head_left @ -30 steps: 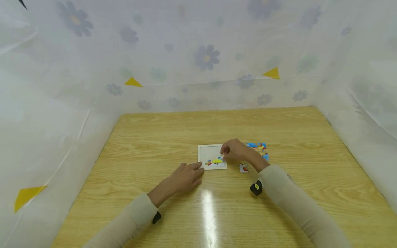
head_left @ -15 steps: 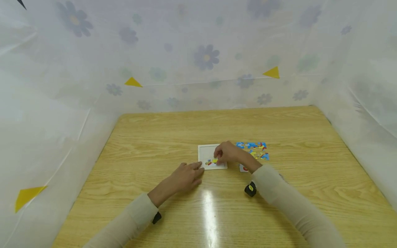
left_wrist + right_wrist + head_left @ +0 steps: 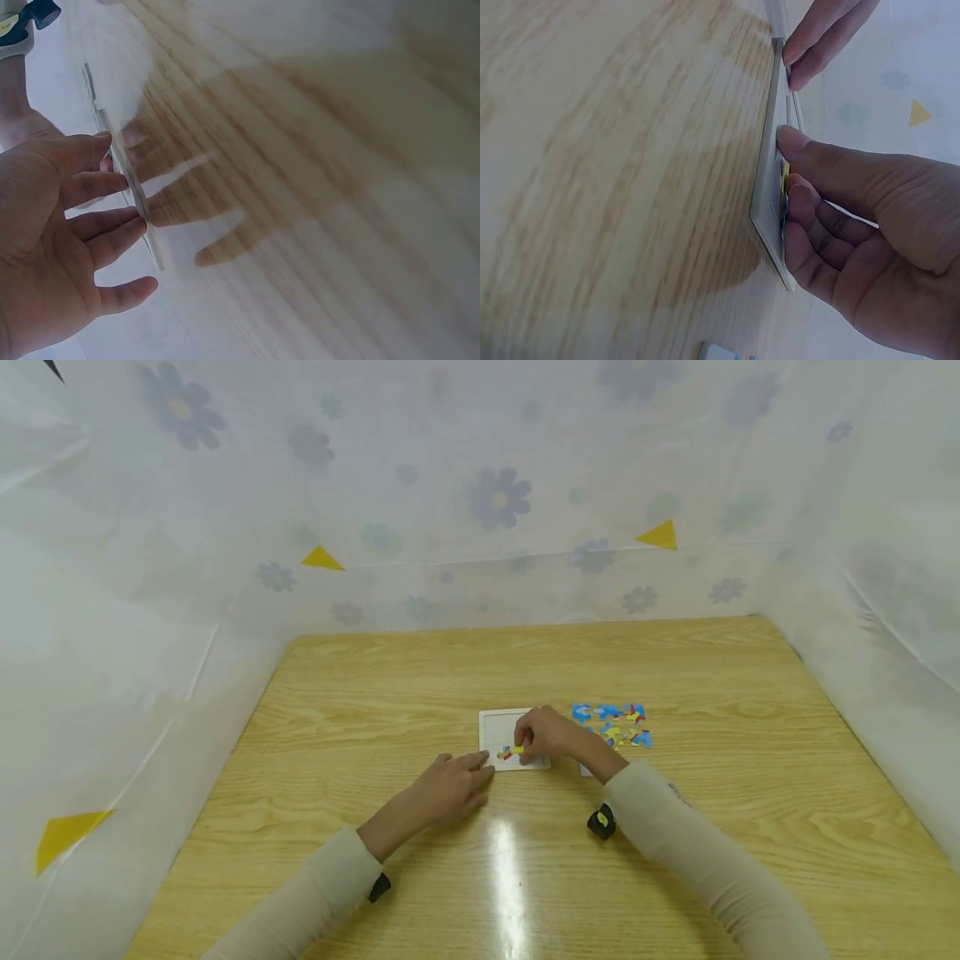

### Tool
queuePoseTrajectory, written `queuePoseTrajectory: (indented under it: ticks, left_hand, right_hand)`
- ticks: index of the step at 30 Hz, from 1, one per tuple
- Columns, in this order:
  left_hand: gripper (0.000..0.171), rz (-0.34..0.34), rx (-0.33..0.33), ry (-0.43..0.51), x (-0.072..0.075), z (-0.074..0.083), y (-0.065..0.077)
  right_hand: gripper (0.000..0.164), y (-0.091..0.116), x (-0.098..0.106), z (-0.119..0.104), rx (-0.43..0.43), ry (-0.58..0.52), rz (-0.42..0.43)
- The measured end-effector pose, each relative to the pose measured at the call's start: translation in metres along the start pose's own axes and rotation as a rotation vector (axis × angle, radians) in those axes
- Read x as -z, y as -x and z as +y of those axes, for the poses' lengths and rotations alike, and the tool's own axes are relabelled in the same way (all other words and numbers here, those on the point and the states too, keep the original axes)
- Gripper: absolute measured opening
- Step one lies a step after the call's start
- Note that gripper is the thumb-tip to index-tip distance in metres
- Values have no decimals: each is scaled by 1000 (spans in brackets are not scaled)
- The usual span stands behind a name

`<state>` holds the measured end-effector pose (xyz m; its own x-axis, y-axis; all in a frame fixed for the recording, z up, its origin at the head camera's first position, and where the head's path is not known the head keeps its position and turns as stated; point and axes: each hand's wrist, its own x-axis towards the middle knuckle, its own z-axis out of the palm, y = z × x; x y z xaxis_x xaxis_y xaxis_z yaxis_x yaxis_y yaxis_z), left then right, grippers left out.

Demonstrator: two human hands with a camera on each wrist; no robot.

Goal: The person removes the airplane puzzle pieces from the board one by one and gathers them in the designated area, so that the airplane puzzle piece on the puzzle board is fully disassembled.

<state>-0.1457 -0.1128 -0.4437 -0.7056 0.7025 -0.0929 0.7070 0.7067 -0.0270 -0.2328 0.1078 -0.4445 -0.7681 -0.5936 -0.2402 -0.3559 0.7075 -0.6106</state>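
Observation:
A white-framed puzzle tray (image 3: 482, 727) lies flat near the middle of the table. My left hand (image 3: 446, 789) rests its extended fingertips on the tray's near left corner; the left wrist view shows those fingers touching the tray's edge (image 3: 131, 182). Over the tray's near right part, my right hand (image 3: 551, 732) pinches a puzzle piece with a yellow patch (image 3: 518, 750) between thumb and fingers, low against the tray floor. Just left of it lies another colourful piece (image 3: 504, 754) inside the frame. The right hand covers much of the held piece.
Several loose blue, yellow and red puzzle pieces (image 3: 608, 712) lie right of the tray, partly behind the right wrist. The wood-grain table (image 3: 375, 693) is walled by white flowered sheeting (image 3: 450, 527) at the back and sides.
The right hand has shifted a little left and toward me over the tray, the yellow piece moving left with it to the neighbouring piece. The left hand has stayed in place.

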Motion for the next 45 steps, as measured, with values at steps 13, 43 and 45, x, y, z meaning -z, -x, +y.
queuePoseTrajectory:
  ticks: [13, 43, 45]
  left_hand:
    - [43, -7, 13, 18, 1, 1, 1]
    - [44, -36, 29, 41, 3, 2, 0]
    - [44, -31, 28, 40, 3, 2, 0]
  right_hand:
    - [18, 0, -2, -6, -51, 35, 9]
    - [4, 7, 1, -8, 9, 3, 18]
    - [5, 9, 2, -8, 12, -4, 10]
